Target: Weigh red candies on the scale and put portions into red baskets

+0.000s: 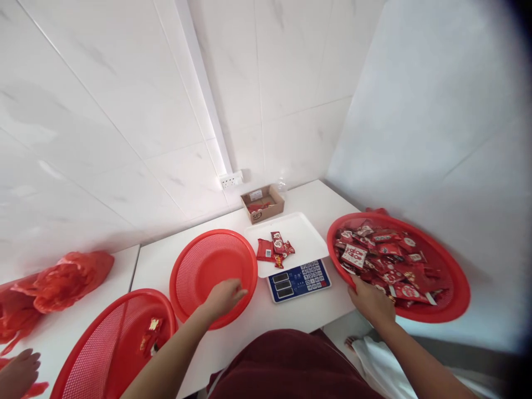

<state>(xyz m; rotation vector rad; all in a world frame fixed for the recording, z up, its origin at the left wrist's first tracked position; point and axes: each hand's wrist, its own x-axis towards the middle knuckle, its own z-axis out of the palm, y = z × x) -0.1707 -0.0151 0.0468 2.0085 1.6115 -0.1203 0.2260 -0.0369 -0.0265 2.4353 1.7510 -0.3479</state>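
Room: pale marbled tile wall (124,111) at the far side, plain pale wall (440,100) at right; conduit (203,83) ran down to a socket (231,180) just above the table.
Table: white top (303,199), with a seam toward the left.
Right basket: red (459,288), overhung the table's right end, tilted. Carried a heap of mostly red packets (386,263), one pale square packet (354,256) near the left of the pile. Could not tell if the base rested on anything.
Right hand: on the near-left rim of that basket (374,302), thumb over the edge, fingers closed round it; firm hold.
Left hand: above the near-right part of the mid basket (224,299). Fingers loosely bent, partly spread. Underside hidden, so could not tell if they held anything or touched the rim.
Mid basket: red, round (216,263), on the table, left of the scale.
Scale: blue keypad and display (297,281) facing near, white tray (307,235) on top. A small group of red packets sat left of tray centre.
Box: open cardboard (272,211), beyond the tray, some red packets inside.
Left basket: red (89,354), nearer and further left, a few packets on its right side; the person's left forearm crossed in front.
Far left: crumpled red bags (75,277) on the table.
Co-worker: another person's hand (19,374) at the near-left edge, beside red plastic.
Person: dark red shirt (286,366), near centre.
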